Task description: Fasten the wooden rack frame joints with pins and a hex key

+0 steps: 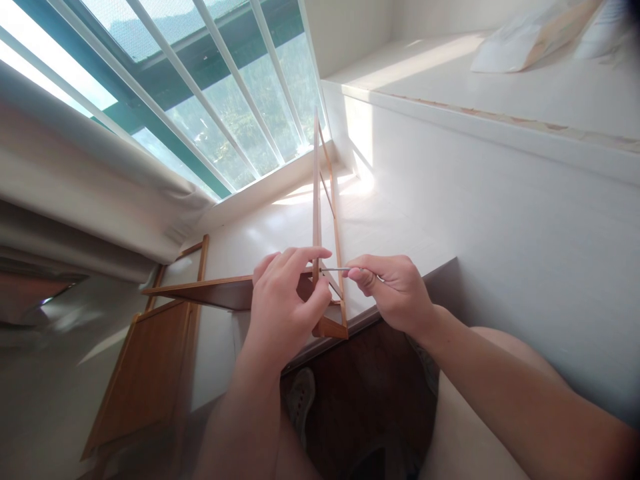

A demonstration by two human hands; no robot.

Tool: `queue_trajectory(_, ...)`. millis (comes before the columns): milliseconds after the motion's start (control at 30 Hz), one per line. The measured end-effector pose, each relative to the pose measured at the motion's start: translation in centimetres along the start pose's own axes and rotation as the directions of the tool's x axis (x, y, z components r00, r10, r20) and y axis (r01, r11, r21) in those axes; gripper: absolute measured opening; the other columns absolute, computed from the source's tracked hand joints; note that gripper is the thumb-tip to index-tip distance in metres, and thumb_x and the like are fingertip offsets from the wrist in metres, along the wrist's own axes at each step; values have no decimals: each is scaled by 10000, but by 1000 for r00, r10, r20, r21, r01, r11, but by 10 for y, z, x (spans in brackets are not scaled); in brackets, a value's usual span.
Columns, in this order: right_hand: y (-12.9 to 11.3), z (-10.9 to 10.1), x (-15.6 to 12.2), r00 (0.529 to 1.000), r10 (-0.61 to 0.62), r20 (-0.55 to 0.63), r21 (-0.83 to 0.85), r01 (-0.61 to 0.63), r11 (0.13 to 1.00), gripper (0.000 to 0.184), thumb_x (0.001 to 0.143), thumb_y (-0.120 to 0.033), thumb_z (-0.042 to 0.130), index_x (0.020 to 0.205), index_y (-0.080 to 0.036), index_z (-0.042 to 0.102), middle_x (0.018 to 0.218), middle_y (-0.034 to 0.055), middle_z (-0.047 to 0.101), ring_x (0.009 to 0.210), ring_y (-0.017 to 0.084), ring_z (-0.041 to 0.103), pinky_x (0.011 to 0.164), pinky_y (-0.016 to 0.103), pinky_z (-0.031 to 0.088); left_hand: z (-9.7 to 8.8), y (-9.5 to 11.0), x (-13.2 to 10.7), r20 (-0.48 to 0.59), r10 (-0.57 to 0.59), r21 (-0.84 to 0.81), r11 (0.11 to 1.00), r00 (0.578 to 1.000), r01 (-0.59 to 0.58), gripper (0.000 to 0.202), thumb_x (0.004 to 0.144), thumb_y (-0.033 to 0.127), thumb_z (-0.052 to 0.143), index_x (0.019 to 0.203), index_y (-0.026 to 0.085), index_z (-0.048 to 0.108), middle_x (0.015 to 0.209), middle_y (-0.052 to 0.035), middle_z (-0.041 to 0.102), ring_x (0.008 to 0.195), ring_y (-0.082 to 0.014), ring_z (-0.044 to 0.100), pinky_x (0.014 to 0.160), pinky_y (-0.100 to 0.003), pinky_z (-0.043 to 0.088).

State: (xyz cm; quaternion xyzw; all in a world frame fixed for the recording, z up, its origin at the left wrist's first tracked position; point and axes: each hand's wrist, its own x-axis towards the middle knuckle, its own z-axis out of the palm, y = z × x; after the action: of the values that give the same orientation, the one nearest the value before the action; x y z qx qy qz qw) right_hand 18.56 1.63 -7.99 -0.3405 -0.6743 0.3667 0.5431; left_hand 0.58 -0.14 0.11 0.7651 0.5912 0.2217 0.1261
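A thin wooden frame stands upright on a white ledge, joined low down to a flat wooden panel that runs off to the left. My left hand is closed around the joint, fingers wrapped over the frame's upright. My right hand pinches a thin metal tool, perhaps a hex key, whose tip meets the upright just beside my left fingertips.
A second wooden panel leans lower left. A barred window and a rolled blind fill the upper left. A white raised platform with a paper bag lies on the right. My knee and dark floor sit below.
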Motion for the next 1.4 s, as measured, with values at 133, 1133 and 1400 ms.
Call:
queue_trajectory(133,0,0,0,1000,-4,1,-3,4,1000,341,1026,-349,570,790,-150,713,597,-34,506,541,87,420,538,219,361,0,-1,0,-1,-4,4,1000,1000,4,255,903,224,572,1117,311,681,1044,76,722,1003,-167,631,1099,-373,314)
queue_trajectory(1133,-1,-1,0,1000,16,15,-4,-16,1000,385,1035,-397,548,770,-158,693,590,-26,511,536,98,430,528,233,353,0,1,0,8,-18,-1,1000,1000,18,254,903,242,560,1117,309,679,1076,46,733,1022,-194,632,1106,-409,317)
queue_trajectory(1400,1,0,-1,999,29,16,3,-29,1000,407,1031,-431,550,771,-157,701,584,-27,501,535,100,428,534,235,363,-1,2,0,9,-15,-5,1000,1000,15,258,899,229,563,1114,309,682,1063,60,728,1011,-181,628,1098,-384,314)
